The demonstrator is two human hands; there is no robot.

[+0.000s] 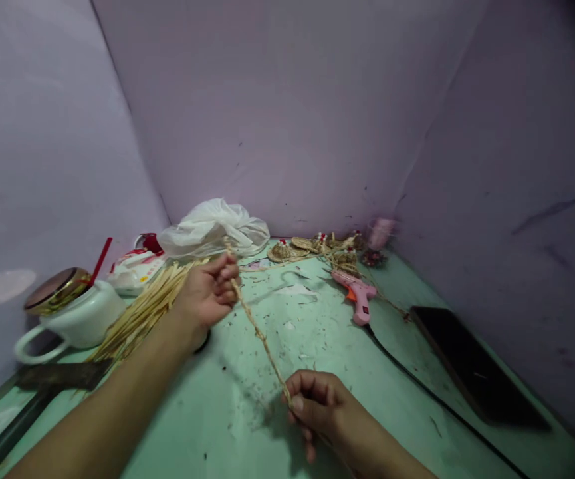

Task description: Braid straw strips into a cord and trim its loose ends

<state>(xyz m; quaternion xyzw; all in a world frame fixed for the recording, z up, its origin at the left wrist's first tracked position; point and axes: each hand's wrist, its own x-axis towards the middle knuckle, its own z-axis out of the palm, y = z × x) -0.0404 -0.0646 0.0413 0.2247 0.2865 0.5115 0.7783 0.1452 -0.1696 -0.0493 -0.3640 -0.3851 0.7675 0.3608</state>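
Note:
A thin braided straw cord [260,334] stretches on a slant between my two hands, above the green tabletop [247,406]. Its upper end is closed in the fingers of my left hand [212,293], and a short tip sticks out above them. Lower down and nearer to me, my right hand [320,406] pinches the cord between thumb and fingers. Past the right hand the cord runs on toward the bottom edge, partly hidden by the palm. Left of my left hand lies a bundle of loose straw strips [142,309].
A pink glue gun [357,293] with a black cable and a dark phone [471,366] lie right. Small woven straw pieces [312,246] and a white plastic bag [217,226] line the back. Left are a white mug [82,316] with a lid and a hammer [62,376].

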